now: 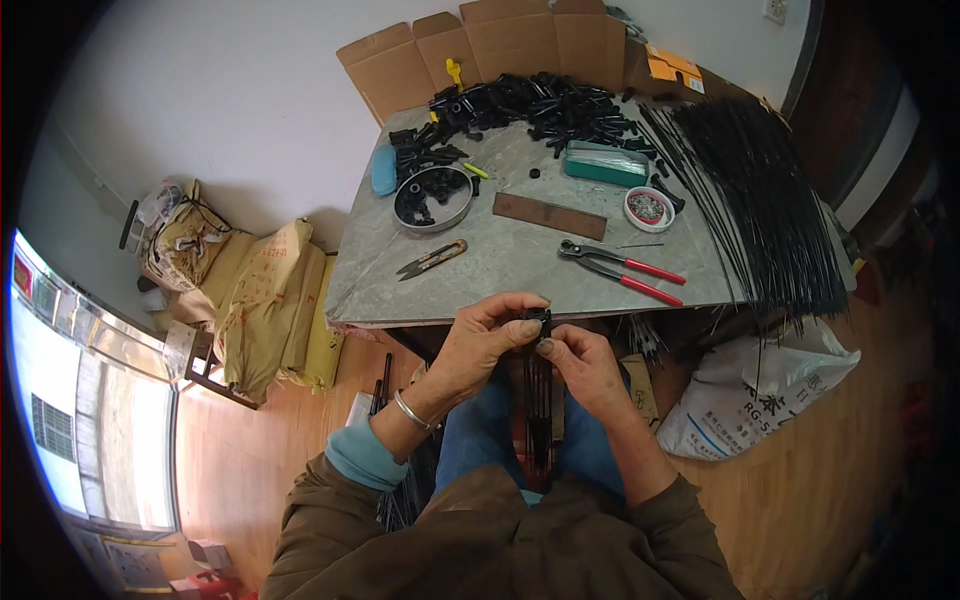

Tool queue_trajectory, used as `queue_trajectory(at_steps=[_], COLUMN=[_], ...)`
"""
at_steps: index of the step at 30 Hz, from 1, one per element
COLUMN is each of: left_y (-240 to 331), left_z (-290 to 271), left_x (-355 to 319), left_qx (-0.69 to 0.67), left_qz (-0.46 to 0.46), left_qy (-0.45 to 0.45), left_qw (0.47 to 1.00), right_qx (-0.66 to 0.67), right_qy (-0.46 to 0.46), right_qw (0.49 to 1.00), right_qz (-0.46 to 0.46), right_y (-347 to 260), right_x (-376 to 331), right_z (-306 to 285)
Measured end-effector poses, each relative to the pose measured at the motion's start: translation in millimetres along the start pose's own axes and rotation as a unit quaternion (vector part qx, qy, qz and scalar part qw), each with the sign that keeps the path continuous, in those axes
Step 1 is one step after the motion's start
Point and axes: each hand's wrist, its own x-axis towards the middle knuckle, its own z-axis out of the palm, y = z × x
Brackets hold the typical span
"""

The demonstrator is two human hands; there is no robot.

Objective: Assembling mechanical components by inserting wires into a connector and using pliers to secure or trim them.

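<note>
Just beyond my knees, at the table's near edge, both hands meet on a small black plastic part [541, 318]. My left hand [485, 340] pinches it from the left, thumb and forefinger at its top. From the other side, the thumb and fingers of my right hand [585, 365] press together just below it. Several thin black rods [537, 400] hang in a bundle beneath the part, between my legs. Whether my right fingers grip the part or the rod ends is hard to make out. Closest on the tabletop lie thread snips [432, 260] and red-handled pincers [622, 272].
On the grey table [470, 290] stand a round tin [462, 212], a green box [606, 164] and a white bowl [668, 222]. Near them lies a brown bar [549, 215]. Black parts [580, 110] heap behind; long black rods [765, 200] overhang the right edge above a white sack [745, 400].
</note>
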Motion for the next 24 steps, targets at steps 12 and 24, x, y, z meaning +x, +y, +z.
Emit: queue_trajectory(at_steps=[12,24], left_y=[-6,-32], left_z=[-4,32], left_x=[-9,-13], left_qx=[-0.010,0.027], left_qz=[0.021,0.058], left_qy=[-0.168,0.167], left_qw=[0.985,0.984], right_qx=[0.127,0.080], right_qy=[-0.154,-0.028], right_qw=[0.976,0.996], right_qz=[0.084,0.031], right_y=[4,6], right_x=[-5,-6], right_z=[-16,7])
